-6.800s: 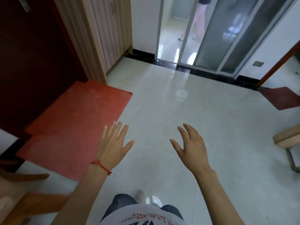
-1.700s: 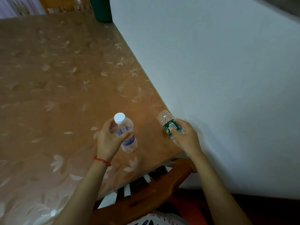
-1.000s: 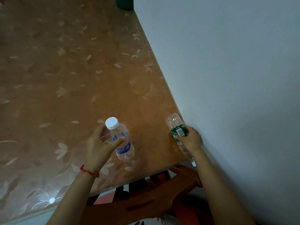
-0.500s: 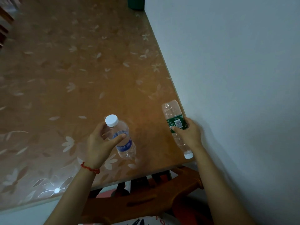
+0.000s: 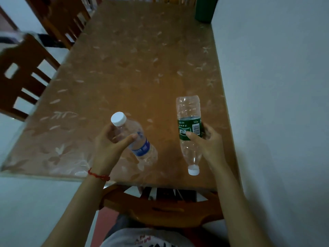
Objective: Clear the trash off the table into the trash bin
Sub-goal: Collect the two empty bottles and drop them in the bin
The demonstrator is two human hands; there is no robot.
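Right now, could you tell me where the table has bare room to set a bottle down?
Nearly all of the table is bare, from the wall edge across to the chairs. Only the green container occupies the far wall corner.

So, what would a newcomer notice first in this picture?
Two clear plastic bottles held above the brown flower-patterned table. The left hand grips the blue-labelled bottle, white cap up; the right hand grips the green-labelled bottle upside down, cap toward the wooden chair.
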